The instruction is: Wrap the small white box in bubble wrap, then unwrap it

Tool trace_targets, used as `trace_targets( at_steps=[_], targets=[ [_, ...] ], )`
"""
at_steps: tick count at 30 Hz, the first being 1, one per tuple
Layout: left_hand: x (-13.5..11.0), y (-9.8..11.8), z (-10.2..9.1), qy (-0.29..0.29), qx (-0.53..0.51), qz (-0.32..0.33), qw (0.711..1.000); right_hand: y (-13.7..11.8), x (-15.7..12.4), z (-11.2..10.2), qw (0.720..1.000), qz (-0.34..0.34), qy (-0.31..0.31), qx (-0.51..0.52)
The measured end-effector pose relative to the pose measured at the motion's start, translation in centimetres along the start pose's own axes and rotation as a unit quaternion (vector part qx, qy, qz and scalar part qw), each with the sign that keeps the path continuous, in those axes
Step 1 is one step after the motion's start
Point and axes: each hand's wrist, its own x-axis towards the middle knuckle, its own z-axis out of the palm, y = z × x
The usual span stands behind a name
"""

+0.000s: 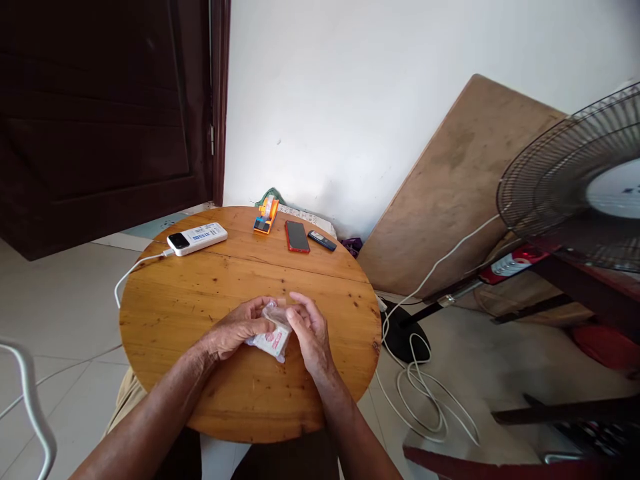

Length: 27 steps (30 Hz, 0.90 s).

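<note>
A small packet (273, 341), whitish with red print and wrapped in clear crinkled plastic, is held tilted just above or on the round wooden table (210, 373); whether it touches the wood I cannot tell. My left hand (235, 327) grips its left side, thumb across the top face and fingers behind. On the other side, my right hand (313, 333) has its fingers apart, the thumb beside the upper right edge of the wrap. A thin, see-through strip or flap shows between the fingertips of both hands; its kind is unclear.
Toward the table's far edge are a white power bank (200, 238) with a cable, an orange tape dispenser (267, 215), a red-edged phone (297, 237) and a small dark handset (322, 241). A fan (575, 180) stands right, its base (405, 333) amid coiled cable (425, 380).
</note>
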Motion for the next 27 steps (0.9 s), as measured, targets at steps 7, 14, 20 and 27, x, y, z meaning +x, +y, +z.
trace_targets(
  at_steps=[7,14,20,27],
  targets=[
    [0.09,-0.33,0.14,-0.019,0.035,-0.008,0.999,-0.12,-0.13,0.59,0.998,0.025,0.005,0.051],
    [0.03,-0.55,0.48,-0.013,0.057,-0.004,0.998,0.34,0.12,0.56,0.999,-0.009,0.041,0.032],
    [0.12,-0.93,0.11,-0.024,0.129,0.009,0.991,0.33,0.11,0.53,0.999,-0.011,0.045,0.026],
    [0.08,-0.70,0.00,-0.011,0.152,0.009,0.988,0.32,0.18,0.64,0.998,-0.007,0.049,0.028]
  ],
)
